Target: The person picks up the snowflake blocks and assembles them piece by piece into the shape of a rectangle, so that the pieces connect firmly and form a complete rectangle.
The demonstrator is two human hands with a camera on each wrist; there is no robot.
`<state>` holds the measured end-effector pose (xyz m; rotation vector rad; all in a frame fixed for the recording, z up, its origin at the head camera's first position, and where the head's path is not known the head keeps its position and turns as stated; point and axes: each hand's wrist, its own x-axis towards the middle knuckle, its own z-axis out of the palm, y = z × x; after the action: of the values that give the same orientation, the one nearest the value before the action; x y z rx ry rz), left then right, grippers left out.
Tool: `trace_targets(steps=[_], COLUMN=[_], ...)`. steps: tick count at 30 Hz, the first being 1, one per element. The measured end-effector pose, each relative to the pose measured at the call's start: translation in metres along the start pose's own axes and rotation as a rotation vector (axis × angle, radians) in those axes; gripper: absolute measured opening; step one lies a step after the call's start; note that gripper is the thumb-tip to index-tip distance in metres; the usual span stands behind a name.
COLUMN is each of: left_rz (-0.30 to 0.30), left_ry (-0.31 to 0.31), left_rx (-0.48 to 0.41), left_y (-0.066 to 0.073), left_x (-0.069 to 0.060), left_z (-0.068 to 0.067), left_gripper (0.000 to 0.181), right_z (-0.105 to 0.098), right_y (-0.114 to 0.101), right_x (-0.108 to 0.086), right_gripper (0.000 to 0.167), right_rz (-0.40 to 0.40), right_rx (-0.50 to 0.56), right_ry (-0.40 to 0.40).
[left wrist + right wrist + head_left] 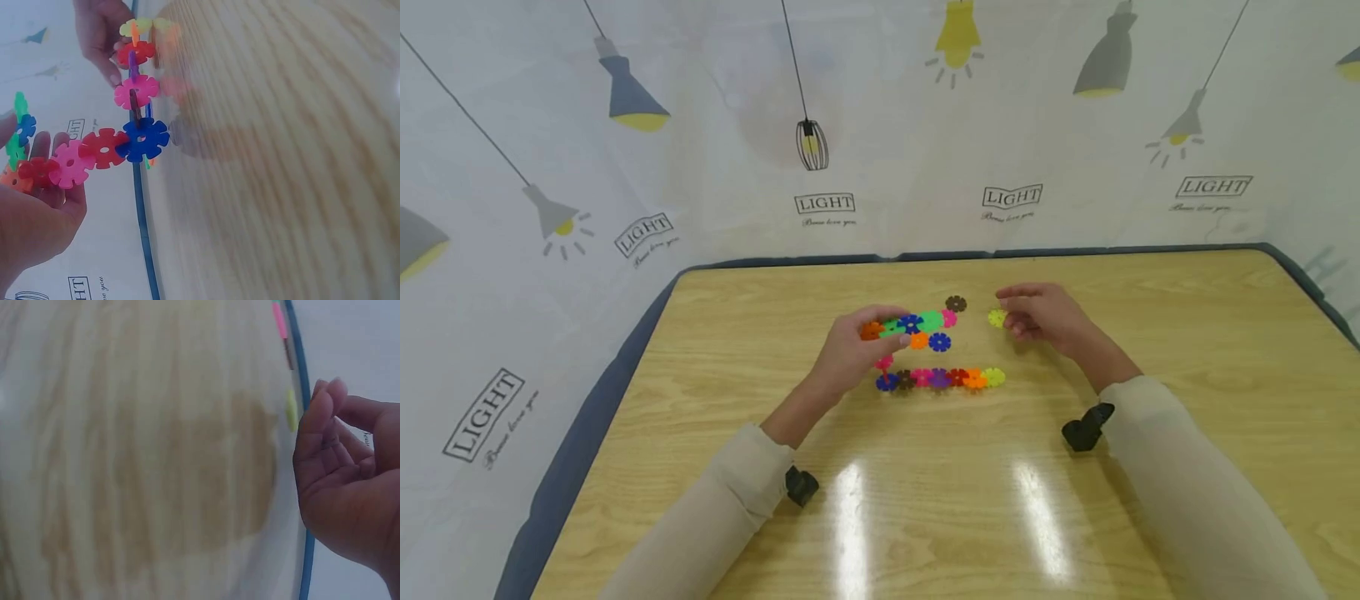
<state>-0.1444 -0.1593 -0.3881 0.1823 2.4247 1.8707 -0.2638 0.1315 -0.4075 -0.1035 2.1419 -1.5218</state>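
My left hand [848, 348] [40, 228] grips a connected chain of colourful flower-shaped discs by its upper row, around the green and orange pieces [931, 322]. Red and pink discs [72, 164] run from that hand to a blue corner disc [145, 140], joining a lower row [939, 378] that ends in yellow. Just right of the upper row, my right hand [1051, 320] [350, 487] has loosely bent fingers with nothing visible between them. Beside its fingertips is a separate yellow disc [996, 318] [291, 410].
A loose brown disc [956, 304] lies behind the upper row. Orange [919, 341] and blue [940, 342] discs show between the two rows. The wooden table [925, 450] meets a lamp-patterned sheet [895, 225] along its dark far edge.
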Motion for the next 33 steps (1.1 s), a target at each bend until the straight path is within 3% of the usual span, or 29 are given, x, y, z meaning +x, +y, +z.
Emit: trace_targets(steps=[6, 12, 18, 21, 33], left_rz=[0.010, 0.023, 0.036, 0.041, 0.017], left_ry=[0.000, -0.004, -0.010, -0.018, -0.027], left_rx=[0.022, 0.014, 0.048, 0.064, 0.034], left_y=[0.000, 0.000, 0.001, 0.002, 0.004], left_x=[0.002, 0.003, 0.001, 0.000, -0.001], left_z=[0.001, 0.002, 0.003, 0.003, 0.000], left_gripper=[0.031, 0.031, 0.029, 0.029, 0.028], right_z=[0.001, 0.007, 0.006, 0.002, -0.004], right_y=[0.014, 0.010, 0.009, 0.012, 0.010], right_x=[0.010, 0.009, 0.008, 0.008, -0.003], right_gripper=[0.047, 0.040, 0.025, 0.027, 0.026], right_rz=[0.014, 0.028, 0.068, 0.076, 0.068], right_rx=[-0.137, -0.230, -0.329, -0.376, -0.240], right_ry=[0.003, 0.025, -0.007, -0.031, -0.113])
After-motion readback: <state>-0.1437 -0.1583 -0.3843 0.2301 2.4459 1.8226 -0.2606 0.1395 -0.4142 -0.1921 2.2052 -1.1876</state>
